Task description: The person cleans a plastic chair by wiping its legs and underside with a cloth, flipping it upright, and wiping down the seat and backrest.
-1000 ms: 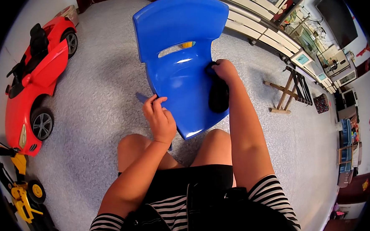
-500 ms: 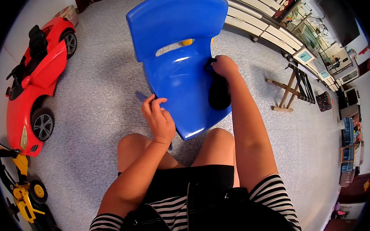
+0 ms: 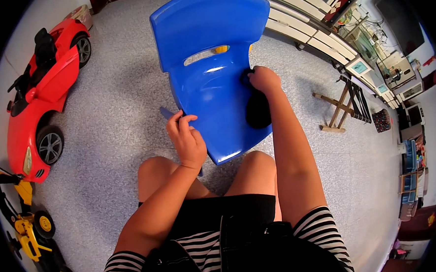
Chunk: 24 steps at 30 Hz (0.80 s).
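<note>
A blue plastic chair (image 3: 216,106) stands in front of my knees, its slotted backrest on the far side. My left hand (image 3: 186,140) is at the left edge of the seat, fingers loosely bent and apart, holding nothing that I can see. On the right side of the seat lies a soft-looking black item (image 3: 258,109), perhaps a sock; its exact kind does not show. My right hand (image 3: 264,79) is closed on the far end of this item, near the seat's right rear edge. Its fingertips are partly hidden.
A red toy car (image 3: 50,90) and a yellow-black toy digger (image 3: 33,234) stand along the left wall. To the right are a folding stool (image 3: 344,104) with wooden legs and a patterned dark box (image 3: 381,120). A white drawer cabinet (image 3: 316,32) lines the back right.
</note>
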### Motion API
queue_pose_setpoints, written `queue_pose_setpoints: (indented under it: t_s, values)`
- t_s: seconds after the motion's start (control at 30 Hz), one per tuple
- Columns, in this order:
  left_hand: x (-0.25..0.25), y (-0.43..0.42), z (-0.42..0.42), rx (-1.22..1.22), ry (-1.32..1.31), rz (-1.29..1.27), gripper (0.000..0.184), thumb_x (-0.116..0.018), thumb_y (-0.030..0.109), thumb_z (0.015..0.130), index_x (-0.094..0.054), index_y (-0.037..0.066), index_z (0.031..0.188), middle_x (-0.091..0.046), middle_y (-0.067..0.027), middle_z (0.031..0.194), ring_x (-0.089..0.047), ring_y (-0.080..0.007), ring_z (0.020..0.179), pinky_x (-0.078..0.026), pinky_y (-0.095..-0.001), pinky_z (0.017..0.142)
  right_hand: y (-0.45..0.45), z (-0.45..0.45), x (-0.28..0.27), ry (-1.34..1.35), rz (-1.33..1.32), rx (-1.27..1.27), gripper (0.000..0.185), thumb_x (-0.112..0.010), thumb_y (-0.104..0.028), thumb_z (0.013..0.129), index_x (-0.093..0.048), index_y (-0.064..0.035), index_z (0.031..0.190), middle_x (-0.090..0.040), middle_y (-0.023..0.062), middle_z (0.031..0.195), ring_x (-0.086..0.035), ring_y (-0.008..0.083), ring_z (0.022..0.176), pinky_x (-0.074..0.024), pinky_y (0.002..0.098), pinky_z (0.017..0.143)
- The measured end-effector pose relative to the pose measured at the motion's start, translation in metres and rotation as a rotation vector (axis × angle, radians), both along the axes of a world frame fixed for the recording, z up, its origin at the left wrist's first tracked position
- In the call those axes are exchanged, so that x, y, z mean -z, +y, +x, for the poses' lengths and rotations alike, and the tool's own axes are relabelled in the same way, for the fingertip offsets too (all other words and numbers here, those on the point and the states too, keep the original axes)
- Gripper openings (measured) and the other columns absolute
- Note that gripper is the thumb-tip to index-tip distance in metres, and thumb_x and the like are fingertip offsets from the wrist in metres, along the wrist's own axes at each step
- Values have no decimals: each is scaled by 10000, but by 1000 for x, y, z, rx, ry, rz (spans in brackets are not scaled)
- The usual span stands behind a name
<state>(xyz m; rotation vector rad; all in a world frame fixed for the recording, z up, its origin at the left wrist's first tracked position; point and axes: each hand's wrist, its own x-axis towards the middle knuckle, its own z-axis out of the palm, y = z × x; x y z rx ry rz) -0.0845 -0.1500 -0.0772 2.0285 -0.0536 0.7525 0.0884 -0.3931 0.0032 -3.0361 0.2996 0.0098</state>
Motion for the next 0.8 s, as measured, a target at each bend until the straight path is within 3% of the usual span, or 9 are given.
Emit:
queue_pose_setpoints:
  t_s: [0.23,0.37,0.47,0.57,0.63,0.7,0.8]
  values:
    - [1,-1,1,-9,0,30,299,-457,-6,880,-640,54,1108,-444,-213,1363,-420,-385,1272,-378,-500,1072,28,-13,-38,82,45,176,527,-616,-560,952,-769,-102,1162,-745,141,1207,-709,325,1130,-556,454,914]
    - [0,-2,0,-1,22,-60,288,-468,0,875,-649,67,1088,-454,-203,1355,-429,-382,1264,-373,-507,1076,25,-14,-30,58,5,166,578,-587,-616,953,-769,-112,1170,-751,139,1192,-713,315,1125,-558,454,907]
    - [4,-1,2,-36,1,38,271,-482,13,874,-651,74,1076,-465,-195,1347,-447,-380,1243,-371,-506,1075,23,-15,0,-45,50,93,517,-647,-524,942,-714,-58,1155,-732,164,1161,-708,344,1101,-560,462,891]
    - [4,-2,3,-44,-9,13,260,-496,24,868,-654,76,1068,-481,-196,1334,-457,-387,1238,-364,-509,1082,32,-41,29,-557,30,-25,384,-750,-253,833,-536,-13,1044,-608,197,1061,-654,404,957,-533,491,868]
    - [5,-1,4,-42,-13,29,284,-462,11,878,-651,64,1084,-476,-202,1338,-447,-383,1256,-388,-483,1068,47,-72,35,-695,-27,-175,411,-760,-280,812,-551,-22,1054,-592,183,1004,-607,381,963,-462,542,948]
    - [5,-1,4,-40,-13,47,309,-427,-2,889,-648,51,1099,-471,-208,1342,-437,-378,1273,-413,-457,1054,71,-111,31,-743,-11,-315,367,-770,-293,808,-587,-41,1002,-589,182,988,-600,396,961,-455,579,964]
    - [4,-2,3,-18,9,7,306,-431,4,888,-649,51,1098,-476,-210,1336,-437,-380,1277,-400,-472,1068,104,-166,15,-672,211,-529,329,-764,-290,820,-613,-40,970,-613,180,1005,-617,401,1016,-469,561,1012]
